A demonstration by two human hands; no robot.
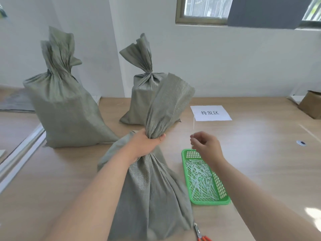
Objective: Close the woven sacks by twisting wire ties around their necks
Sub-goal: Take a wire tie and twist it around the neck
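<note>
A grey-green woven sack (pixel 149 192) stands on the table right in front of me. My left hand (pixel 146 142) grips its gathered neck, and the loose top fans upward above my fist. My right hand (pixel 206 146) hovers above the far end of a green basket (pixel 224 197) and pinches a thin white wire tie (pixel 193 126) that sticks straight up from my fingertips. Several white wire ties (pixel 201 180) lie in the basket. Two more sacks stand behind with cinched necks, one at the left (pixel 64 108) and one in the middle (pixel 140 98).
A white paper label (pixel 210 113) with printed characters lies on the wooden table (pixel 260 153) beyond the basket. Pliers with orange handles (pixel 201 235) lie at the near edge beside the sack. A brown cardboard box (pixel 311 104) sits at the far right.
</note>
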